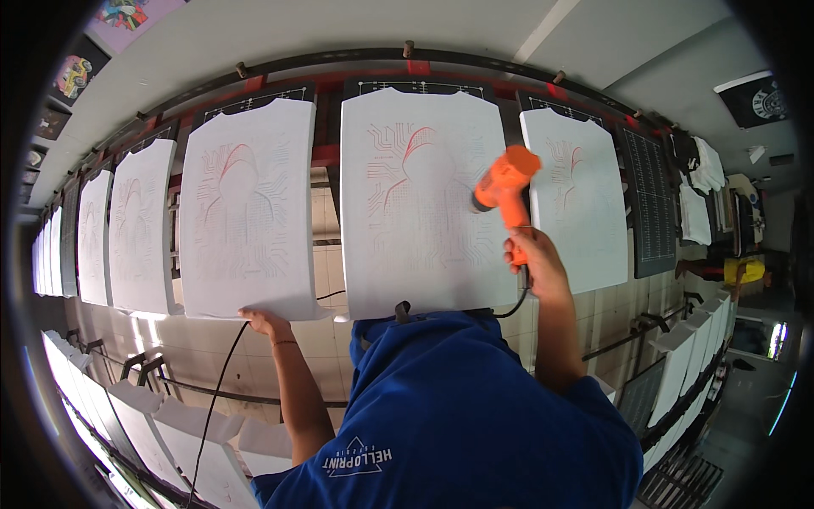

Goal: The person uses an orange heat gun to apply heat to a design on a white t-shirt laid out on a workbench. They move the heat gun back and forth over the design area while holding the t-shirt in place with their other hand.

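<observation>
My right hand is closed around the handle of an orange heat gun. Its dark nozzle points down and left, over the right side of a white T-shirt stretched on a flat board. That shirt carries a faint print of a hooded figure with circuit-like lines, partly in red. At the lower edge of the neighbouring white shirt on the left, my left hand has its fingers closed at a black cord, which hangs down from there. Another stretch of cord leaves the heat gun's handle toward my waist.
More shirts on boards line the rack to both sides, including a white shirt right of the heat gun. Beyond it is a bare dark board with white markings. A second row of shirts stands behind me. A tiled floor shows between.
</observation>
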Motion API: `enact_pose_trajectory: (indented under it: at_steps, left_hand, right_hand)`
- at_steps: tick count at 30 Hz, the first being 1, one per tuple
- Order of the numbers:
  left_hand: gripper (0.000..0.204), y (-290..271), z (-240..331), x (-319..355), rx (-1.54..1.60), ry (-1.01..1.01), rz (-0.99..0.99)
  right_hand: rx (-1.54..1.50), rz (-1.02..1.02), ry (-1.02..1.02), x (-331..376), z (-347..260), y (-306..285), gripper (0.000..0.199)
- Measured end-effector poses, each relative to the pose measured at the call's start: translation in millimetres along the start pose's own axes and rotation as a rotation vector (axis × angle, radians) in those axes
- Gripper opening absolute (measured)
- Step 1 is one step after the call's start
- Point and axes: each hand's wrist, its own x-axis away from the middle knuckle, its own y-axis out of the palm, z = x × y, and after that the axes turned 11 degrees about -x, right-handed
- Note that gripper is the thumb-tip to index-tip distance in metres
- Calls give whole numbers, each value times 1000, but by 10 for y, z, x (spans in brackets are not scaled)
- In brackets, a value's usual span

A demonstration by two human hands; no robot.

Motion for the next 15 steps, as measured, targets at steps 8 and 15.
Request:
enact_pose_trajectory:
  at_steps: [8, 15]
  left_hand:
    - [74, -58, -51, -90, -205, 79, 60]
    - [76, -70, -86, -120, -225, 58, 128]
  right_hand:
    - [44, -386, 123, -61, 192, 604, 27]
    - [30, -151, 18, 61, 124, -111, 28]
